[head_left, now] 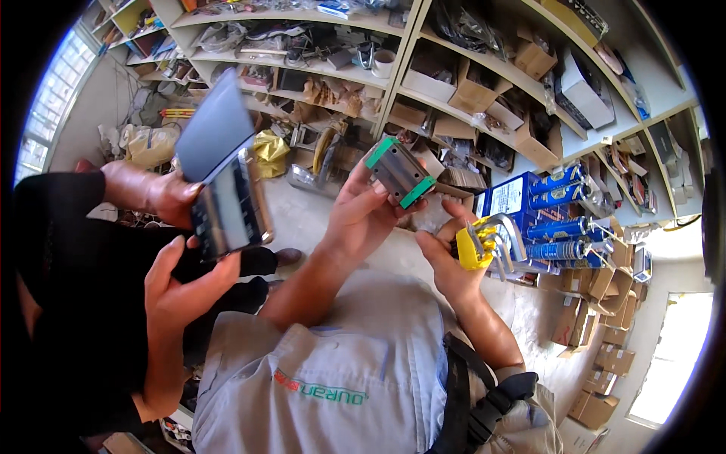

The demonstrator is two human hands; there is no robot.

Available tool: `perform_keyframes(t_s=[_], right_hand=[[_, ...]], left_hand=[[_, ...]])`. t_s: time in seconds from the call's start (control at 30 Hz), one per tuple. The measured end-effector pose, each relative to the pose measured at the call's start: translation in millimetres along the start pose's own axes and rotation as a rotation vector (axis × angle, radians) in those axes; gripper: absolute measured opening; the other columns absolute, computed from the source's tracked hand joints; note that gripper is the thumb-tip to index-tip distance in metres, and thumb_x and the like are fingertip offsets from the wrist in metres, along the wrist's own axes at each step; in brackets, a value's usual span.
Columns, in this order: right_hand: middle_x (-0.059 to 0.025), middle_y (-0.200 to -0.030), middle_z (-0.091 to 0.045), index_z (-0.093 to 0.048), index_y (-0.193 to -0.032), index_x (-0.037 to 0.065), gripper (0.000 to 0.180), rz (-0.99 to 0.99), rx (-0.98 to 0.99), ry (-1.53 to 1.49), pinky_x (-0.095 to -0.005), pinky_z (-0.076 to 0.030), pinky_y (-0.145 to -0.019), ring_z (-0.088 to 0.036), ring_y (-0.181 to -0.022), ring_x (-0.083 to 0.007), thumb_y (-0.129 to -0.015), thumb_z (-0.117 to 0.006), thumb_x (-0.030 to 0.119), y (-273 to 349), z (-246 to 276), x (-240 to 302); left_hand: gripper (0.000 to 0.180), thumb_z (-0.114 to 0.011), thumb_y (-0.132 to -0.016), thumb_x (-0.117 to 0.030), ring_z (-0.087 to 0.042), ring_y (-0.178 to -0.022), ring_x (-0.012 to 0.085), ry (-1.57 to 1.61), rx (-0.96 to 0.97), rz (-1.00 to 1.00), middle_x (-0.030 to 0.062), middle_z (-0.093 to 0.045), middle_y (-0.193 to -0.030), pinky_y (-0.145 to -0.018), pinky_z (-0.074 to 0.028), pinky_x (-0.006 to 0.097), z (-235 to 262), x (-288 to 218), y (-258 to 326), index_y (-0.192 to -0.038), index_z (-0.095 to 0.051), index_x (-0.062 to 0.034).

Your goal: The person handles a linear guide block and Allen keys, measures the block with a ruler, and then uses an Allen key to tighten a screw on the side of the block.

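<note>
- Grasping a rectangular dark metal block with green end caps (401, 172), the left hand (357, 208) holds it up in mid-air near the middle of the view, with some fingers hidden behind it.
- Nothing else visibly supports the block, so a loosened pinch or a slick surface, if it has one, could drop it toward the pale floor (302, 216) and damage a cap.
- The right hand (457, 276) is curled round a set of silver L-shaped hex keys in a yellow plastic holder (473, 248), close beside the block but apart from it.
- With that hand occupied, catching a slipping block would be awkward; bringing both together carelessly could scratch the metal.
- The bent keys point toward several blue cylindrical tubes (556, 227); an outward swing might knock them, though depth is hard to judge.
- At left, a co-worker's hands (170, 198) hold a flat black handheld device with a grey flap cover (227, 219), the lower one touching its bottom edge. A sudden sideways move of the bare left forearm (302, 284) could jolt it.
</note>
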State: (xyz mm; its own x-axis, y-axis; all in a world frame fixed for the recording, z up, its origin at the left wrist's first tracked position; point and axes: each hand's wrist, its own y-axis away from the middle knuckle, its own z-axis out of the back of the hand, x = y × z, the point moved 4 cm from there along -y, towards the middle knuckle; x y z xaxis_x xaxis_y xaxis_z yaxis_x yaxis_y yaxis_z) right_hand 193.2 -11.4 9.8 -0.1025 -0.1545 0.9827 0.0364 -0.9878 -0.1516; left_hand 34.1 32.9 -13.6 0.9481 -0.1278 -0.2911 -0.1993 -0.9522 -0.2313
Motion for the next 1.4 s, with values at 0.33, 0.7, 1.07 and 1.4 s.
perform_keyframes(t_s=[0.33,0.7,1.07,1.4], right_hand=[[0.0061,-0.066,-0.045,-0.056,-0.125,0.001,0.051,-0.116,0.132,0.080,-0.0199,-0.035,-0.053,-0.041,-0.056,-0.0036,-0.079,-0.076,-0.007,15,4,-24],[0.0073,-0.061,-0.048,-0.063,-0.122,0.005,0.046,-0.144,0.116,0.173,-0.0231,-0.037,-0.051,-0.046,-0.054,-0.0033,-0.079,-0.080,0.011,17,7,-26],[0.0066,-0.061,-0.050,-0.063,-0.122,0.003,0.047,-0.116,0.133,0.171,-0.0227,-0.039,-0.052,-0.048,-0.055,-0.0031,-0.079,-0.080,0.010,16,7,-25],[0.0060,-0.059,-0.051,-0.063,-0.120,0.002,0.046,-0.093,0.148,0.178,-0.0233,-0.040,-0.051,-0.049,-0.053,-0.0035,-0.078,-0.081,0.011,16,6,-22]], left_hand=[[0.060,-0.056,-0.096,-0.004,-0.058,-0.122,0.0413,-0.036,0.042,-0.017,0.0252,-0.048,-0.143,-0.096,-0.055,0.048,15,-6,-21,-0.151,-0.034,-0.0118],[0.059,-0.058,-0.094,-0.004,-0.058,-0.122,0.0404,-0.004,0.022,0.000,0.0263,-0.049,-0.142,-0.096,-0.055,0.047,14,-2,-23,-0.149,-0.039,-0.0104],[0.058,-0.063,-0.094,-0.007,-0.057,-0.125,0.0344,0.053,0.085,0.021,0.0233,-0.048,-0.145,-0.099,-0.054,0.046,21,6,-25,-0.147,-0.041,-0.0106],[0.056,-0.062,-0.095,-0.006,-0.057,-0.126,0.0338,0.093,0.049,0.031,0.0235,-0.048,-0.145,-0.099,-0.055,0.046,23,6,-23,-0.147,-0.041,-0.0094]])
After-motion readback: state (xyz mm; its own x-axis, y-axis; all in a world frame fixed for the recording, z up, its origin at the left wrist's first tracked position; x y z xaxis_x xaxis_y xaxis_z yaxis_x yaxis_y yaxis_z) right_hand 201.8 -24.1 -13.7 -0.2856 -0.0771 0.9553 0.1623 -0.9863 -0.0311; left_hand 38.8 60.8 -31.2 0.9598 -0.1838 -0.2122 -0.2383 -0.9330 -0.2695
